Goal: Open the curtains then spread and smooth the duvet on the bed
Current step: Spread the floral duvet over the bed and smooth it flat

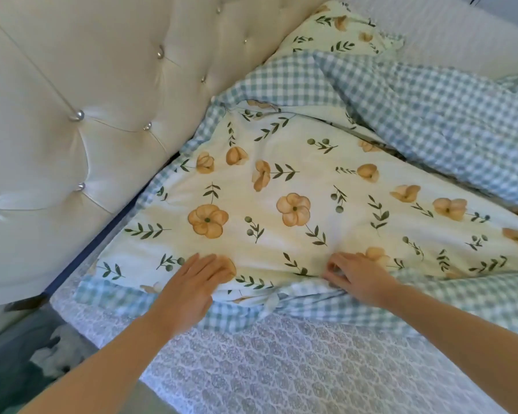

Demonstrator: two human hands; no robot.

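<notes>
Mattress [296,363]: patterned cover, bare at near edge. Left hand [192,285]: fingers straight, flat on duvet [281,186]. Right hand [359,279]: fingers curled, pinching duvet's edge. Duvet: floral, gingham-backed, rumpled beside tufted headboard [87,100].

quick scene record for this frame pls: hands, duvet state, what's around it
left hand: flat, pressing the floral duvet
right hand: pinching the duvet's edge at the fold
duvet state: bunched, gingham underside turned up, not spread
pillow: floral, far corner by the tufted headboard
patterned sheet: exposed near the person
</notes>
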